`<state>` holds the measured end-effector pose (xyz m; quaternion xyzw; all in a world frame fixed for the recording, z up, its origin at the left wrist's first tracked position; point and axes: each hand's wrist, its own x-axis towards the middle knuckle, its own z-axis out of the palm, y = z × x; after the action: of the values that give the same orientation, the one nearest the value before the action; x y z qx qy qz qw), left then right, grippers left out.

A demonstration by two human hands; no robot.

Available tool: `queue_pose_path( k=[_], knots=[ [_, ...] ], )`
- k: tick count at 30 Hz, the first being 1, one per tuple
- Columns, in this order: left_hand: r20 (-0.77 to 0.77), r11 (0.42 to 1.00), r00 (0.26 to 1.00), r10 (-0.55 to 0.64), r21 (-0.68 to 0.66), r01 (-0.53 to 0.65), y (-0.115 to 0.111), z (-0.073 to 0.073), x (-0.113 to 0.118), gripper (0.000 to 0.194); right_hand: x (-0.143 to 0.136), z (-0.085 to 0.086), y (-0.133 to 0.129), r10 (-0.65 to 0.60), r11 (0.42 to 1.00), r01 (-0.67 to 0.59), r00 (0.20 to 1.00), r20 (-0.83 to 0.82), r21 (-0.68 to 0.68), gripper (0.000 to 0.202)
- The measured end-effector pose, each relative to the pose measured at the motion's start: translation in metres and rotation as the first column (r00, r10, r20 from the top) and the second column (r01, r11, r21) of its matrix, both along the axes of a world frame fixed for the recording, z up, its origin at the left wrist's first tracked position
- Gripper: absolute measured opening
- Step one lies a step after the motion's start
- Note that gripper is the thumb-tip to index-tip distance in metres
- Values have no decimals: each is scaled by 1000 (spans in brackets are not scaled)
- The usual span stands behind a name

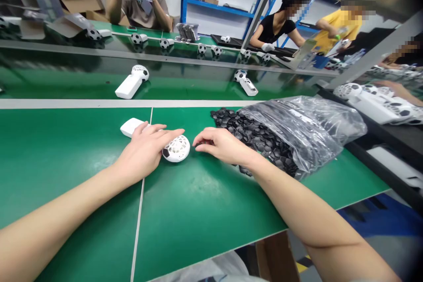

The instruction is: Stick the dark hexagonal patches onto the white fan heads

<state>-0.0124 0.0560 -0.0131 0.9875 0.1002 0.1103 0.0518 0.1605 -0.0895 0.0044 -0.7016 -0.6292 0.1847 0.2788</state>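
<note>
A white handheld fan with a round football-patterned head (177,149) lies on the green table (198,211), its handle pointing to the back left. Over the fan's neck rests my left hand (145,147), fingers wrapped round it and the fingertips on the head. Just right of the head is my right hand (221,144), thumb and fingers pinched on a small dark piece that is mostly hidden. Beyond my right wrist, many loose black pieces (261,136) spill from a clear plastic bag (310,128).
Behind the table runs a green conveyor (185,86) bearing two white fans (132,83). More football-headed fans (137,38) stand along the far bench. Several people work across the line. At the right, a black rack holds stacked white fans (373,101).
</note>
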Motion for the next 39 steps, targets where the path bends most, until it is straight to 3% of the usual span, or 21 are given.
queue_pose_path(
  k=[3, 6, 12, 16, 21, 26, 31, 35, 39],
  knots=[
    [7, 998, 999, -33, -58, 34, 4, -1, -1, 60, -8, 4, -2, 91, 983, -82, 995, -49, 164, 9],
    [-26, 993, 998, -63, -102, 60, 5, 1, -2, 60, -15, 5, -4, 119, 965, -99, 991, -68, 243, 7],
    [-114, 985, 992, -50, -169, 31, -2, 9, 0, 82, -26, -6, -4, 191, 920, -244, 962, 193, 306, 10],
    [-82, 978, 997, 2, -206, -19, -6, 7, 2, 89, -30, -9, -3, 154, 936, -222, 956, 251, 273, 11],
    [-12, 978, 999, 38, -206, -39, -9, 4, 3, 67, -30, -9, 0, 132, 956, -132, 991, 18, 263, 6],
    [7, 976, 999, 54, -210, -51, -13, 5, 3, 63, -27, -15, 3, 101, 952, -55, 985, -138, 301, 7],
    [-4, 976, 998, 70, -209, -69, -15, 6, 4, 65, -21, -22, 4, 3, 966, 47, 981, -193, 256, 42],
    [-8, 977, 997, 72, -199, -72, -14, 6, 4, 64, -20, -26, 4, 71, 990, -24, 939, -336, 142, 53],
    [-10, 978, 998, 62, -200, -63, -14, 6, 4, 61, -21, -29, 5, 128, 989, -79, 890, -438, 129, 52]
  ],
)
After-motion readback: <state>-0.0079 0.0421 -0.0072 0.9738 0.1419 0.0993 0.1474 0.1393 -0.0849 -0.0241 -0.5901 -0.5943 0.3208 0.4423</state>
